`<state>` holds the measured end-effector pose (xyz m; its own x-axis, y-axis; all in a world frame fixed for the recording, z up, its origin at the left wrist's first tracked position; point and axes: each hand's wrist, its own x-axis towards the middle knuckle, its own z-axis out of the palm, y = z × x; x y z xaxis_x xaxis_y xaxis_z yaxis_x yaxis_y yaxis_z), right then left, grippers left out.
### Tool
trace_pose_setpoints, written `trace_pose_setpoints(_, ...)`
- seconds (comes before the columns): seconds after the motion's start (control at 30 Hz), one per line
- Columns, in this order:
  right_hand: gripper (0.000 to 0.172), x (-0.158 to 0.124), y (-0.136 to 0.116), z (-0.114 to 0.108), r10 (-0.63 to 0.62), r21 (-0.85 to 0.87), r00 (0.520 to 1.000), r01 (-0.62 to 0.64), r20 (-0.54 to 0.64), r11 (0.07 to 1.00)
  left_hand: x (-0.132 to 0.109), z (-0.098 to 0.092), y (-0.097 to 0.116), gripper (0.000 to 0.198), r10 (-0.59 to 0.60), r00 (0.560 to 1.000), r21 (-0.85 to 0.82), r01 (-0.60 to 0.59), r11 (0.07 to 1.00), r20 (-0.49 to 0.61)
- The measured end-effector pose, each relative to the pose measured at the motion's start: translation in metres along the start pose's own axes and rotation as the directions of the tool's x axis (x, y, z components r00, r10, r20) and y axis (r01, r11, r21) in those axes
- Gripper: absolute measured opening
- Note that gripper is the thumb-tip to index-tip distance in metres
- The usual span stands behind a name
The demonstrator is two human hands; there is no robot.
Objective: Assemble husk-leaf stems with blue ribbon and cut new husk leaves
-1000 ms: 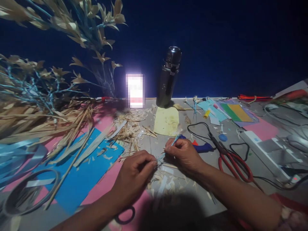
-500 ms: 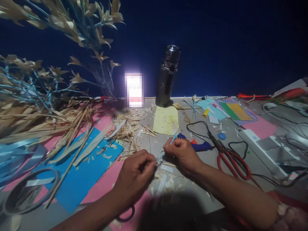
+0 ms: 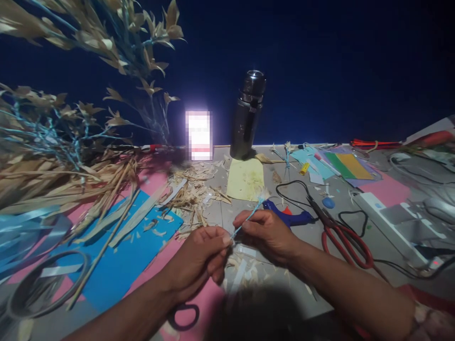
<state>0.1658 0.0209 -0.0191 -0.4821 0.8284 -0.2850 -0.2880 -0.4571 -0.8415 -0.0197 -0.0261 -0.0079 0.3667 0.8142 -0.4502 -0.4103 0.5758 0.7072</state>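
A thin stem wrapped in light blue (image 3: 255, 210), with a pale frayed tip, slants up between my two hands. My left hand (image 3: 204, 251) is closed, with thumb and forefinger pinching the stem's lower end. My right hand (image 3: 266, 232) is closed round the stem further up, its fingers curled against it. Just beyond my right hand lies a blue glue gun (image 3: 293, 217). Right of it rest large scissors with red handles (image 3: 346, 241). White paper strips (image 3: 238, 277) and dry scraps lie beneath my hands.
Dry husk leaves (image 3: 106, 189) and a blue sheet (image 3: 122, 265) spread at left, near a tape roll (image 3: 14, 298). Branches with husk flowers (image 3: 78, 123) rise behind. A dark flask (image 3: 245, 123) stands at the back by a glowing screen (image 3: 199, 135). A power strip (image 3: 387, 222) lies right.
My right hand has shifted slightly left and down along the stem, showing more of its upper part. My left hand's lower fingers have loosened downward while thumb and forefinger keep their pinch.
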Motion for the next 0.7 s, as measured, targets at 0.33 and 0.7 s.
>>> trace_pose_setpoints(0.33,0.027,0.001,0.001,0.001,-0.192,-0.234,0.974,0.16,-0.12,0.959,-0.004,0.001,-0.003,0.026,0.269,0.951,0.407,-0.187,0.894,-0.153)
trace_pose_setpoints(0.7,0.03,-0.002,-0.001,0.002,-0.338,-0.451,0.933,0.25,-0.126,0.857,-0.002,-0.002,-0.016,0.018,0.452,0.882,0.61,-0.288,0.738,-0.13)
